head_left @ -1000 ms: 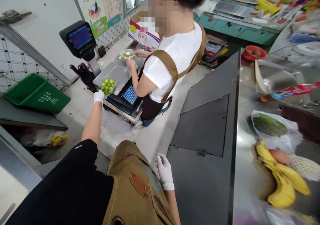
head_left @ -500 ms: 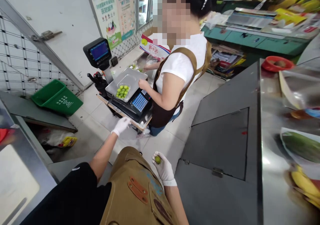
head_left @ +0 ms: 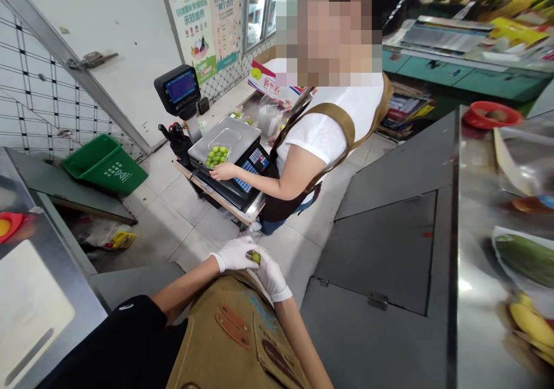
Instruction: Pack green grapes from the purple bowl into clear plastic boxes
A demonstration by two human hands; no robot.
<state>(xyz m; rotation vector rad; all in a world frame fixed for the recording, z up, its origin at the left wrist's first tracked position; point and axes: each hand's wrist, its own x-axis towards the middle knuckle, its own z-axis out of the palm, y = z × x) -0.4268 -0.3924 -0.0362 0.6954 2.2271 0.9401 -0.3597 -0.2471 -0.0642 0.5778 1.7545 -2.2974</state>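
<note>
"Where's the left hand?"

"Meeting the right hand, both white-gloved, a small green fruit in the right's fingers."

"And the co-worker?"

"At the scale, one bare hand beside the green fruits on top."

"Anything else around?"

"A green bin on the floor, off to the left."
</note>
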